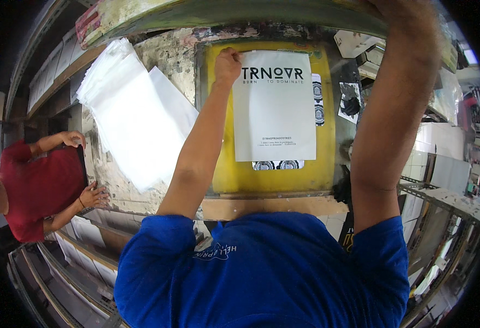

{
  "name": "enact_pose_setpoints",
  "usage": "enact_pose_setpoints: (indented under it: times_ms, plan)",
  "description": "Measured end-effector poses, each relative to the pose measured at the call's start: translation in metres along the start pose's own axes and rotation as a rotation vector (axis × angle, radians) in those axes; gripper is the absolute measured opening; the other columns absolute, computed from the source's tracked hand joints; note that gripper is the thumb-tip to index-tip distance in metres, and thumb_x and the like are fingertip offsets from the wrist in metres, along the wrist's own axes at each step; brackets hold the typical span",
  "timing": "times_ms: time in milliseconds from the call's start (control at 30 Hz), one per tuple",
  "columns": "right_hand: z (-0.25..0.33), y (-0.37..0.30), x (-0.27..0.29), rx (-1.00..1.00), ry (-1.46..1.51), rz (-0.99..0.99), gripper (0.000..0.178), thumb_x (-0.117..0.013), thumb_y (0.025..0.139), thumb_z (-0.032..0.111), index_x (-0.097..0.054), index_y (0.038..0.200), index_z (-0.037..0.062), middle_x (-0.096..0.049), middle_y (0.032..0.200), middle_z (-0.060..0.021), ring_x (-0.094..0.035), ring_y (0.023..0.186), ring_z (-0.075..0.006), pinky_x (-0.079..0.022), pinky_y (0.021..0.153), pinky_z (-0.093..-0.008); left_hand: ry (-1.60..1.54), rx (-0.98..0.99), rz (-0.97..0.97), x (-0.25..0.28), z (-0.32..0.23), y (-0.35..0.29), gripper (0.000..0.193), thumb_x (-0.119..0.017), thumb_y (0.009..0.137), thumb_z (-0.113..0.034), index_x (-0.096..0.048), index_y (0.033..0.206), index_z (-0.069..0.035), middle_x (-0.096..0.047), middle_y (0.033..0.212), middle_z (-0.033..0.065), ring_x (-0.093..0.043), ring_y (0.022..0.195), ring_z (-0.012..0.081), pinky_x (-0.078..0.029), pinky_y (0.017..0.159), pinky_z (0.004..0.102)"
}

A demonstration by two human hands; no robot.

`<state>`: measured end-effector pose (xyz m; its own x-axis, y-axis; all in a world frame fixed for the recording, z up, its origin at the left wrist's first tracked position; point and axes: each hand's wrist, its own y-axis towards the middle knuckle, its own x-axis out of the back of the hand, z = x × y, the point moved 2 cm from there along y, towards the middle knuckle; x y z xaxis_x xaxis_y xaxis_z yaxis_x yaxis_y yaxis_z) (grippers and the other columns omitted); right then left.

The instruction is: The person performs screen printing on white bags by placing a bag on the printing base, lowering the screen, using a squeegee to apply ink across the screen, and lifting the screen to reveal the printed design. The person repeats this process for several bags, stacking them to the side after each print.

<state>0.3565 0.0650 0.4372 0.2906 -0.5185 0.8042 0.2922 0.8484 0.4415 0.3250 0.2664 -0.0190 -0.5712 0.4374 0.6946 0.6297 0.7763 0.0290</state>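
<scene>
- The left hand [228,63] is pinched on the upper-left corner of a printed sheet [275,117], which lies to its right on a yellow board [289,180].
- The right hand [390,4], cropped at the top beside a long bar [240,22]: its grip cannot be told.
- Left of the left hand, a white stack [133,109] covers part of the table [170,49].
- Apparently under way: laying or lifting the sheet; a steady corner pinch seems called for next.
</scene>
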Motion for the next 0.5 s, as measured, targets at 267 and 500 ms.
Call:
enact_pose_setpoints:
  times_ms: [267,500]
  plan:
    - [-0.01,0.002,0.003,0.109,0.092,0.087,0.033,-0.059,0.086,0.022,-0.079,0.104,0.0012,-0.075,0.082,-0.0147,-0.066,0.066,-0.0228,-0.056,0.069,-0.0339,-0.399,0.118,-0.207,0.0,0.019,0.012,0.022,-0.079,0.085,-0.021,-0.071,0.101,-0.008,-0.069,0.106,0.0149,-0.069,0.089,0.0356,-0.056,0.081,0.0437]
    - [-0.002,0.012,0.004,-0.049,0.042,0.165,0.035,-0.058,0.086,0.022,-0.079,0.107,0.0022,-0.075,0.078,-0.0121,-0.062,0.061,-0.018,-0.054,0.065,-0.0323,0.244,-0.113,-0.099,0.011,0.017,-0.001,0.019,-0.074,0.085,-0.019,-0.077,0.104,-0.017,-0.07,0.112,0.0079,-0.066,0.102,0.0301,-0.056,0.082,0.0419]
